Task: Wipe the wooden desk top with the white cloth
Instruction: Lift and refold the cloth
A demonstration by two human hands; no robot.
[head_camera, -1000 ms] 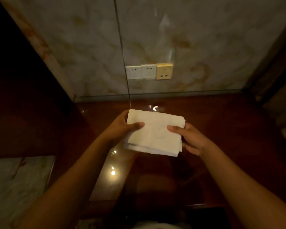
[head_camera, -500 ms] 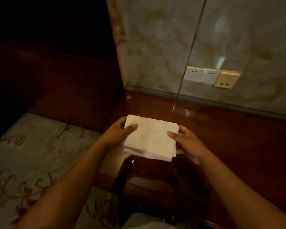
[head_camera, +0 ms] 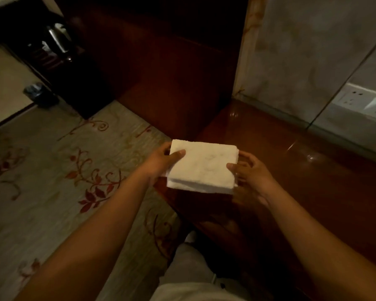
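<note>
I hold both arms out in front of me, my left hand [head_camera: 161, 162] pinching the left edge of the folded white cloth [head_camera: 202, 168] with the thumb on top, my right hand [head_camera: 251, 172] gripping its right edge the same way. The cloth sits flat above the near left corner of the glossy wooden desk [head_camera: 291, 170], beside the patterned carpet [head_camera: 52, 170].

desk top [head_camera: 291, 153]: glossy wood | cloth [head_camera: 202, 168]: matt, soft | wall [head_camera: 302, 51]: marble
</note>
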